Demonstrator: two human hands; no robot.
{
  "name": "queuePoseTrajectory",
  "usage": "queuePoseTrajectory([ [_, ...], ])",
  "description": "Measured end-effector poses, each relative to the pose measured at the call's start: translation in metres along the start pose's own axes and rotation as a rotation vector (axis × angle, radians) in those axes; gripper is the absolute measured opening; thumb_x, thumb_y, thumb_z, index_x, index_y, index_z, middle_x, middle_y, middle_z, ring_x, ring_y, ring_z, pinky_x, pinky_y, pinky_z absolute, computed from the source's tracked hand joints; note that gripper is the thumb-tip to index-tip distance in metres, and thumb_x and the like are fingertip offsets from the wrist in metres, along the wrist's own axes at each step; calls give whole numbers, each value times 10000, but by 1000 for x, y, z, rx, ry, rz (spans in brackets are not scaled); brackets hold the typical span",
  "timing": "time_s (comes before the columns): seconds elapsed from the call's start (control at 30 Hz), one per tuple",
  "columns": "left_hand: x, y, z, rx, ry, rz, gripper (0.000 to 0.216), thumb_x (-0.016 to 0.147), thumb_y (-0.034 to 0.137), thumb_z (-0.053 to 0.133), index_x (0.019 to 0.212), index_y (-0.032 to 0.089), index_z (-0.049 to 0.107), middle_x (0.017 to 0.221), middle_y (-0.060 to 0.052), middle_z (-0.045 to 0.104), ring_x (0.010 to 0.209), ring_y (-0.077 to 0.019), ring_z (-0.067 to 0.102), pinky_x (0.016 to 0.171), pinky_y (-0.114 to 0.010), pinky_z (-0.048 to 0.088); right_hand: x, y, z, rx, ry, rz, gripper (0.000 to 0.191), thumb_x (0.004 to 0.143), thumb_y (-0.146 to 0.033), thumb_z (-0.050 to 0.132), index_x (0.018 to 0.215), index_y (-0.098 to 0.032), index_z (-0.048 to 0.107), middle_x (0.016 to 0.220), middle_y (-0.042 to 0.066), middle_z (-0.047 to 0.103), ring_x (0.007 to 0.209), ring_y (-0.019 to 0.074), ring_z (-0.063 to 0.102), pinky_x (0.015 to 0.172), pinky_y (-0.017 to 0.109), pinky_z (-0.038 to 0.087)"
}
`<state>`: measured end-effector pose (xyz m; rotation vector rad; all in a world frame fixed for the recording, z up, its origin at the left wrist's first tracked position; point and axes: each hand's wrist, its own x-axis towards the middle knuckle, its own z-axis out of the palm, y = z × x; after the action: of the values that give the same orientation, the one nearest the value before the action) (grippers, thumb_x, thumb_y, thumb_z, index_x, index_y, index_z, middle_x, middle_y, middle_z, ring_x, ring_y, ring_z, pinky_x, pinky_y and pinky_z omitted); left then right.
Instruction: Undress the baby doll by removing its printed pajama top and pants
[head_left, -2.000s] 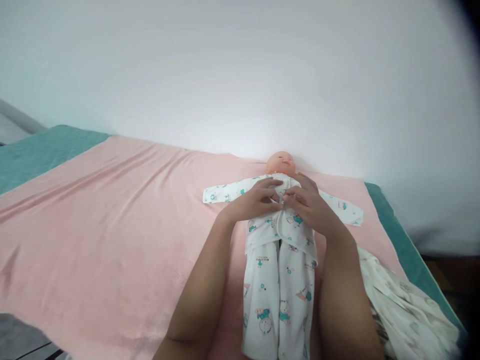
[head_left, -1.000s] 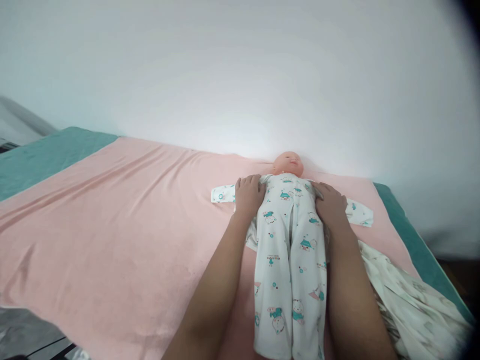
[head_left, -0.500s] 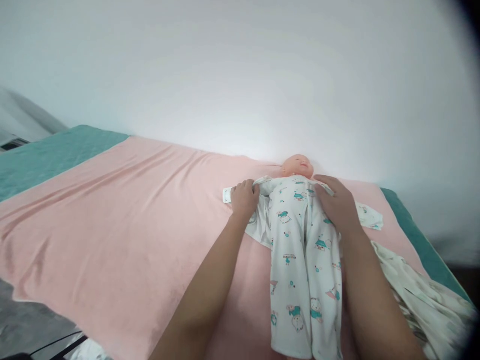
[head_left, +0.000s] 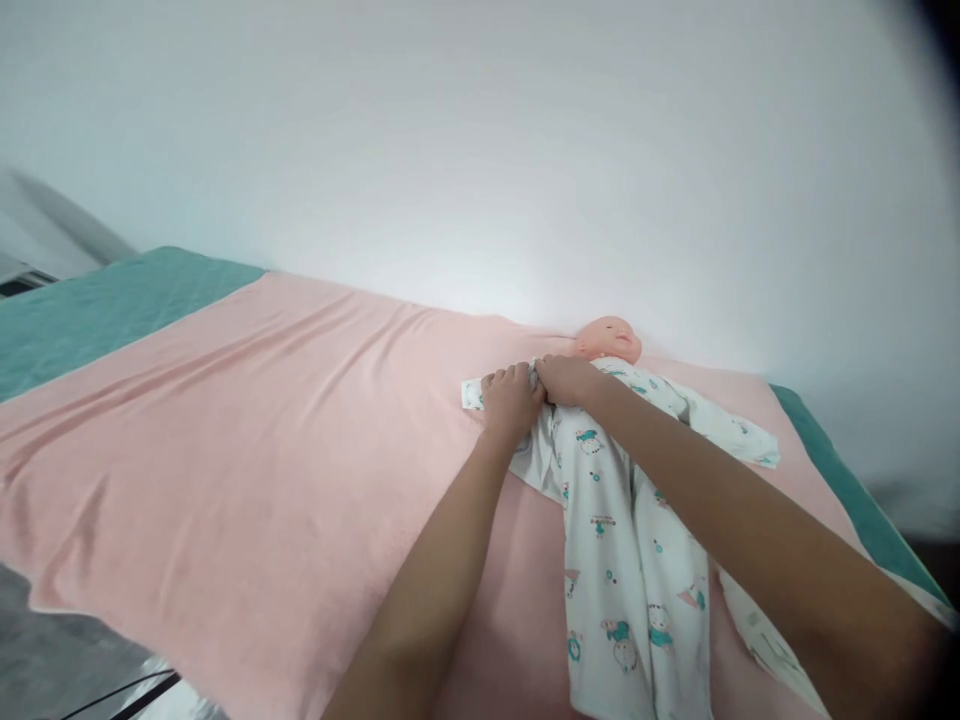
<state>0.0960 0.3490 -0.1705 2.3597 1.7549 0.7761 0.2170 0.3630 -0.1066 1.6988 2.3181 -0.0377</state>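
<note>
Left hand: my left hand (head_left: 510, 400) is curled down over the doll's near sleeve (head_left: 480, 394), fingers bent and closed on a bunch of the printed cloth at the shoulder.
Right hand: my right hand (head_left: 568, 378) has its forearm crossing over the doll's chest and sits knuckle to knuckle with the left; its fingers (head_left: 546, 372) are folded onto the same gather of cloth, though I cannot tell how tight that pinch is.
Nearer hand: both are on the sleeve, the left lying further out along it toward the cuff, the right on the neck side.
Doll: the baby doll (head_left: 609, 340) lies on its back, head just past my right knuckles by the wall.
Romper: the white printed romper (head_left: 622, 540) runs from the hands back toward me, its long axis along the doll's body, legs nearest my elbows.
Sleeve axis: the sleeve lies across that line, pointing out to the left of my hands.
Far sleeve: the other sleeve (head_left: 739, 430) spreads out beyond my right forearm.
Underlay: a pink blanket (head_left: 247, 450) lies beneath everything, over a green sheet (head_left: 97, 305) showing far left.
</note>
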Motion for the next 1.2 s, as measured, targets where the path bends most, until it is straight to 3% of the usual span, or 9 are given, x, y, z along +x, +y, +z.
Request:
queuePoseTrajectory([
  [0.3,0,0,-4,5,24,51,385,950,242,396,1316,309,493,1121,-46,626,993,-209,573,802,-322,403,-21,27,-16,-6,43,-46,430,802,-378,604,1197,-232,523,1134,98,628,958,279,625,687,331,456],
  [0.4,-2,-4,-3,16,22,51,426,956,210,362,1343,336,486,1190,-53,571,983,-205,560,759,-311,411,-30,40,-28,24,13,-29,376,808,-457,598,1126,-258,566,1088,73,634,926,251,619,705,325,432],
  [0.6,-3,-8,0,21,-33,23,468,932,151,356,1371,288,444,1184,-82,523,988,-219,529,772,-314,423,-48,59,-48,22,14,51,321,814,-459,587,1088,-292,589,1056,39,626,865,216,602,671,304,394],
  [0.87,-4,-6,-4,89,-95,50,418,913,125,368,1293,276,454,1122,-78,548,975,-230,540,764,-337,431,-57,65,-62,81,-17,90,293,810,-461,605,1038,-278,620,1000,49,640,761,197,596,626,302,370],
  [1.03,-3,-5,-3,73,-76,8,401,899,109,392,1270,253,437,1125,-78,560,1005,-226,536,780,-335,435,-53,65,-60,114,-6,79,302,803,-443,616,1055,-277,616,1006,48,644,807,210,599,643,299,382],
  [1.2,1,-8,-7,61,1,-51,369,920,153,381,1264,254,469,1178,-95,547,1054,-249,511,800,-356,435,-35,53,-39,110,47,29,330,789,-431,642,1071,-262,605,1038,50,642,903,227,606,681,303,412],
])
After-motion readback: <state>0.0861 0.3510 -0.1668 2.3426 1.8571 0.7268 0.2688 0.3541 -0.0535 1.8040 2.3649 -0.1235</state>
